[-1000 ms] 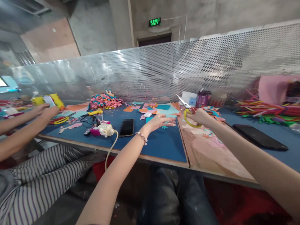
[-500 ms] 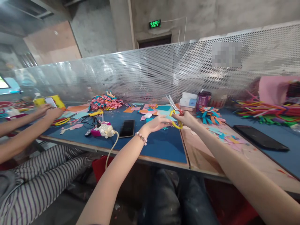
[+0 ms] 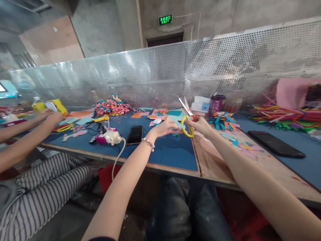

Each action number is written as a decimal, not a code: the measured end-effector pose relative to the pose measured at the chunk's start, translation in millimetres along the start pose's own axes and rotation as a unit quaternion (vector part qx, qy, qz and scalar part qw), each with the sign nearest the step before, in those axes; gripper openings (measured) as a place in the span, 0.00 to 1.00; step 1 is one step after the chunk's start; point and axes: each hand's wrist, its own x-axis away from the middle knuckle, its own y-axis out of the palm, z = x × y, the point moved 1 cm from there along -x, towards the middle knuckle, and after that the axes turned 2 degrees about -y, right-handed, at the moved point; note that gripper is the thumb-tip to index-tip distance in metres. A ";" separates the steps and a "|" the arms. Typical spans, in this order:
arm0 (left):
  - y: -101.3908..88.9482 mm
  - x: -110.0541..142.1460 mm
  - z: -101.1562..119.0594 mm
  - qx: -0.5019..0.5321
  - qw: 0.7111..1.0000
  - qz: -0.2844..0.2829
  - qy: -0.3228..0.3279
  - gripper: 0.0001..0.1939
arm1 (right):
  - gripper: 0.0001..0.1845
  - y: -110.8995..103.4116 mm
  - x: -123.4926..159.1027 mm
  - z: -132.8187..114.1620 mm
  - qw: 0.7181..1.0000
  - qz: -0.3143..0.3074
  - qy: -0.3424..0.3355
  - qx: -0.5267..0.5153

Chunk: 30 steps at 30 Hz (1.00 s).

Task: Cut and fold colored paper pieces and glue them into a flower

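Note:
My right hand is closed on a pair of scissors. The blades point up and away and stand apart; red shows near the pivot. A yellow loop, apparently a scissors handle, hangs between my two hands. My left hand, with a beaded bracelet at the wrist, pinches a small light-blue piece of paper beside that loop. Beyond my hands lie coloured paper sheets and a white case. A blue and orange paper-strip bundle lies right of my right hand.
A phone and a power strip with a cable lie to the left. Farther left are a co-worker's hands. A pile of paper strips, a tissue box and a dark cup stand by the perforated metal screen.
The scissors blades have opened a little wider. The light-blue paper at my left fingertips shows more clearly. The whole view has shifted slightly.

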 end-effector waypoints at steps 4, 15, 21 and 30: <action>-21.2 0.1 -2.7 -0.141 0.986 0.087 -0.013 0.10 | 0.15 -9.9 -2.7 5.0 0.991 0.052 0.075 -0.097; -23.6 -0.9 -2.9 -0.295 0.949 0.105 0.031 0.13 | 0.19 17.9 12.7 -14.8 0.998 -0.029 0.017 -0.060; -19.4 -1.7 -1.7 -0.290 0.950 0.106 0.035 0.11 | 0.16 28.2 14.8 -18.2 0.997 -0.044 -0.002 -0.058; -10.8 0.3 -1.9 -0.153 0.980 0.116 0.053 0.15 | 0.21 29.8 17.7 -23.4 0.995 -0.022 0.002 -0.101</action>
